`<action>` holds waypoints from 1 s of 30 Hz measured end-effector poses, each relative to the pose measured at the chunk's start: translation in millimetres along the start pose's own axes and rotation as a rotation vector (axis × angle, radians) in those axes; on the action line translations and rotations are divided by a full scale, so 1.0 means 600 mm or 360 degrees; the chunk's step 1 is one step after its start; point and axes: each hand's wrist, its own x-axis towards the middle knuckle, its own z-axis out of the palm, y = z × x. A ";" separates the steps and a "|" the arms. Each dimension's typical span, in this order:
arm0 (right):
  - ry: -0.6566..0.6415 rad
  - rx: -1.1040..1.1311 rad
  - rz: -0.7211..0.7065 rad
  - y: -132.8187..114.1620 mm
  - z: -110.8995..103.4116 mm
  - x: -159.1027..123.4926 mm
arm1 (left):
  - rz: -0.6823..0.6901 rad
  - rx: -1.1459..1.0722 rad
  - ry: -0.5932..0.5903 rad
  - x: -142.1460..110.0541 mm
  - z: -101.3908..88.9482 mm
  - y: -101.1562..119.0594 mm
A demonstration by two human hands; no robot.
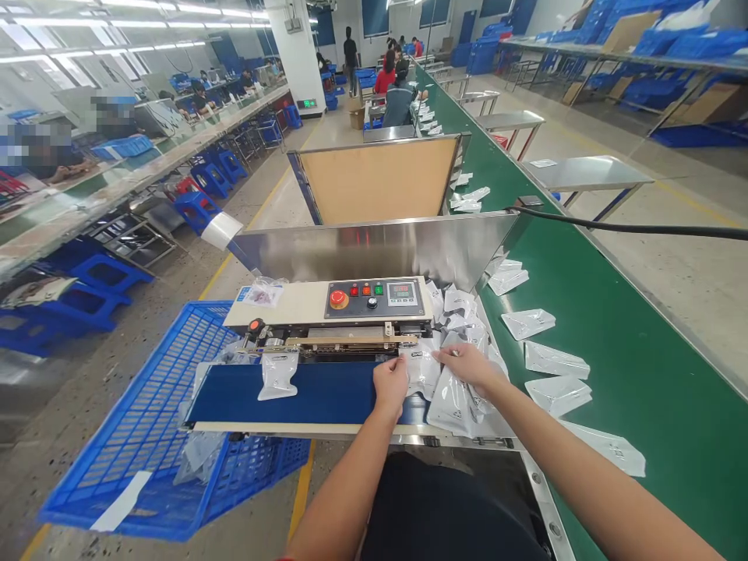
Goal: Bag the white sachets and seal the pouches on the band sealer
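Left hand (pixel 390 387) sits on the dark blue belt (pixel 304 393) of a cream band sealer (pixel 304 310), just beside a heap of silver foil pouches (pixel 453 401); right hand (pixel 464 365) lies on the heap. Whether either grasps cannot be told. 1 pouch (pixel 278 375) lies apart on the belt.
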 end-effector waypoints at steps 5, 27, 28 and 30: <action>0.0114 0.0140 0.0074 -0.023 -0.008 -0.009 | 0.0586 0.0324 0.0464 -0.039 -0.095 0.025; 0.0038 0.0139 -0.0132 0.030 -0.027 -0.113 | 0.0230 0.0075 -0.0577 -0.077 0.023 0.007; 0.0083 0.0099 -0.0131 0.038 -0.029 -0.105 | 0.0166 0.0112 -0.0518 -0.067 0.028 0.004; 0.0146 0.0074 -0.0078 0.052 -0.032 -0.087 | 0.0030 0.0147 -0.0419 -0.044 0.039 -0.003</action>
